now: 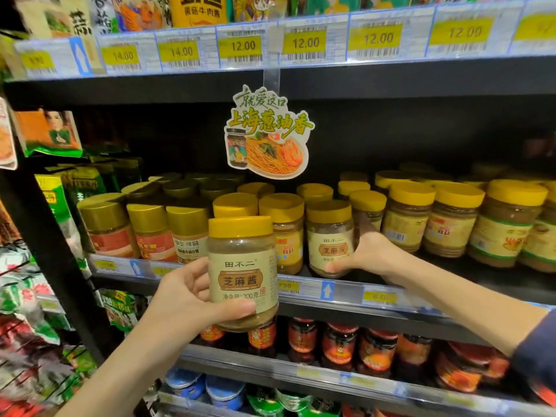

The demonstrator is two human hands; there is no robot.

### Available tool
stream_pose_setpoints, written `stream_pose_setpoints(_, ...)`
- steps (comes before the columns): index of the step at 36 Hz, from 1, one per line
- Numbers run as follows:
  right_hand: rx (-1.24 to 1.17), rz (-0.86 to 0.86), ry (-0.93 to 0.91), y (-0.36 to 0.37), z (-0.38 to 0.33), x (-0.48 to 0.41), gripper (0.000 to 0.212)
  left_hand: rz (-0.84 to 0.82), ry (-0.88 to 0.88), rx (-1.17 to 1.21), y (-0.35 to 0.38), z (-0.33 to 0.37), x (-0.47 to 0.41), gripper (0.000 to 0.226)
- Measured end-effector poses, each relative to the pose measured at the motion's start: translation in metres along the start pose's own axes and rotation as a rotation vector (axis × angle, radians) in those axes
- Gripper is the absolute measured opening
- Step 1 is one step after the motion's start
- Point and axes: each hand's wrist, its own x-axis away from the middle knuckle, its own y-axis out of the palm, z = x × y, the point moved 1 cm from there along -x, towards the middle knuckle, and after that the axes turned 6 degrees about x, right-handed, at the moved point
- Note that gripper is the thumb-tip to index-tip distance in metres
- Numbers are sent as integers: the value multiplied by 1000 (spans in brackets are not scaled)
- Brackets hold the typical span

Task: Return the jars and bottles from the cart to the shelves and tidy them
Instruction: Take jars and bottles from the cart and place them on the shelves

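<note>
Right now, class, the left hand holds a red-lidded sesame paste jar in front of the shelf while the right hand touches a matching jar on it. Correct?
Not quite. In the head view, the held jar in the left hand has a yellow lid. The right hand does touch a matching jar.

Your middle shelf point(346, 291) front row packed with yellow-lidded jars point(406, 218), lids touching, a bare strip of shelf edge beneath your right hand point(365, 254), dark headroom above the lids, hanging promo sign point(268, 132) dangling into it at centre.
</note>
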Motion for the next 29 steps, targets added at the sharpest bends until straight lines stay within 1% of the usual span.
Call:
stream_pose_setpoints(4,47,-34,18,4,1,-1,68,1,6,-12,4,0,0,65)
stream_pose_setpoints(6,68,-40,20,4,1,-1,67,4,10,-5,6,0,-1,62)
stream_pose_setpoints(7,78,-31,11,4,0,-1,74,-4,13,-5,8,0,-1,63)
stream_pose_setpoints(9,101,-1,3,4,-1,-1,100,-10,12,-1,11,0,-2,64)
stream_pose_setpoints(10,108,3,-2,3,-2,0,104,-9,9,5,12,-1,-2,65)
stream_pose_setpoints(11,111,0,-10,4,-3,1,98,-15,7,6,13,-1,-2,67)
stream_pose_setpoints(13,126,-51,4,3,-5,3,74,-38,3,1,16,-2,-3,76)
stream_pose_setpoints(14,134,-79,17,1,-4,4,65,-47,0,-3,18,-2,-4,78)
stream_pose_setpoints(15,126,-92,12,-2,-5,5,63,-50,1,-10,20,-2,-5,75)
stream_pose_setpoints(17,72,-48,1,-15,-8,7,73,-52,10,-19,25,-1,-7,65)
stream_pose_setpoints(18,31,6,-4,-24,-11,9,80,-56,14,-16,28,-1,-8,61)
stream_pose_setpoints(20,-66,129,-42,-44,-20,19,89,-67,25,-10,34,1,-11,59)
stream_pose_setpoints(22,-116,203,-152,-63,-32,34,92,-82,37,0,42,3,-15,61)
stream_pose_setpoints(23,-129,201,-223,-72,-40,43,91,-94,43,5,47,4,-17,63)
stream_pose_setpoints(24,-139,165,-284,-78,-46,51,89,-104,48,10,53,5,-20,65)
stream_pose_setpoints(26,-152,15,-366,-85,-54,65,83,-118,59,19,67,7,-26,68)
stream_pose_setpoints(28,-146,-134,-394,-86,-57,75,81,-139,72,23,82,9,-30,70)
stream_pose_setpoints(29,-132,-171,-408,-85,-57,78,81,-158,82,20,89,10,-32,70)
